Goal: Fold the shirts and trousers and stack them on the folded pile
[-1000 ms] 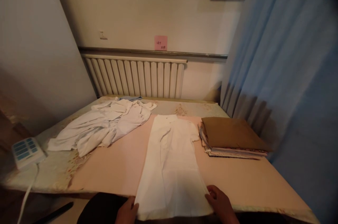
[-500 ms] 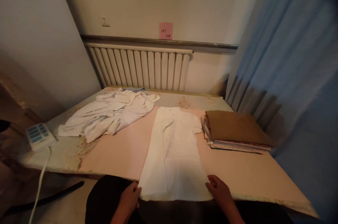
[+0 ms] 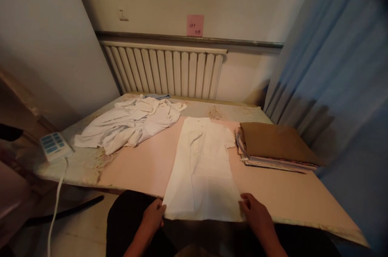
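A white short-sleeved shirt (image 3: 209, 168) lies lengthwise on the pink table covering, its collar end away from me and its hem at the table's front edge. One short sleeve sticks out on the right; the left side runs straight, as if folded in. My left hand (image 3: 154, 213) pinches the hem's left corner between thumb and fingers. At the right corner of the hem, my right hand (image 3: 257, 213) is closed on the cloth in the same way. The shirt's lower part looks fairly flat, with a few creases near the placket.
A heap of crumpled white garments (image 3: 136, 121) lies at the back left. On the right sits a folded stack (image 3: 279, 142) with a brown top. A white power strip (image 3: 56, 146) with a cord rests at the left edge. A radiator (image 3: 169, 71) stands behind.
The camera view has shifted slightly, so the table things appear a little higher and further right. Both hands keep their hold on the hem corners; the shirt lies as before.
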{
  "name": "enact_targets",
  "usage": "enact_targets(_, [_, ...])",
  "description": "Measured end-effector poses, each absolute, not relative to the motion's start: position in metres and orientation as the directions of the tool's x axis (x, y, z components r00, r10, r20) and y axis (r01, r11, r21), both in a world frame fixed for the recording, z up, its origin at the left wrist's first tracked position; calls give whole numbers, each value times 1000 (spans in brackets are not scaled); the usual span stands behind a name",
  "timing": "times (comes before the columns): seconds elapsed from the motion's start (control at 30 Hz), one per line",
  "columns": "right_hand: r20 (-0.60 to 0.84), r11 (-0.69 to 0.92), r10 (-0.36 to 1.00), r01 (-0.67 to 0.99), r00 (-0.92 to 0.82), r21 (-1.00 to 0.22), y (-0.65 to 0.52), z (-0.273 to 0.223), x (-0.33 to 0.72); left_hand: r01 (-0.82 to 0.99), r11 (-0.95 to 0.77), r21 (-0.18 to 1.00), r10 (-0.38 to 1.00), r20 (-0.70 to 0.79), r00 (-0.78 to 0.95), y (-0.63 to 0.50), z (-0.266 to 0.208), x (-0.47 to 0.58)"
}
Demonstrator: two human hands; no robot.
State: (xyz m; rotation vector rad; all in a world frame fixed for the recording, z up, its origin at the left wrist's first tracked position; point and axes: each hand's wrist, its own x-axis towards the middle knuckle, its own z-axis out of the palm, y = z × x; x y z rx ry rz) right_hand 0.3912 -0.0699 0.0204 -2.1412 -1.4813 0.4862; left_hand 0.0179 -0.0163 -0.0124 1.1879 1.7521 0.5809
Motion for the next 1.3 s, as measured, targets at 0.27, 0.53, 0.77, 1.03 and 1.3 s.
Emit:
enact_targets(0.27, [30, -104, 978, 614, 205, -783, -33, 53, 331, 345, 354, 870, 933, -354, -63, -14, -23, 10])
enact_targets(0.53, [-360, -362, 932, 53, 40, -931, 4, 35, 248, 190, 381, 905, 920, -392, 21, -20, -22, 11])
enact_targets(0.77, [-385, -377, 920, 109, -75, -920, -7, 25, 225, 30, 473, 880, 880, -474, 39, -25, -14, 11])
enact_targets(1.03, [-410, -379, 903, 211, -129, -901, -21, 21, 220, 5, 493, 870, 868, -492, 67, -26, -3, 16])
enact_targets(1.3, [-395, -357, 907, 233, -146, -905, -29, 33, 218, -49, 457, 888, 889, -457, 24, -24, -5, 16])
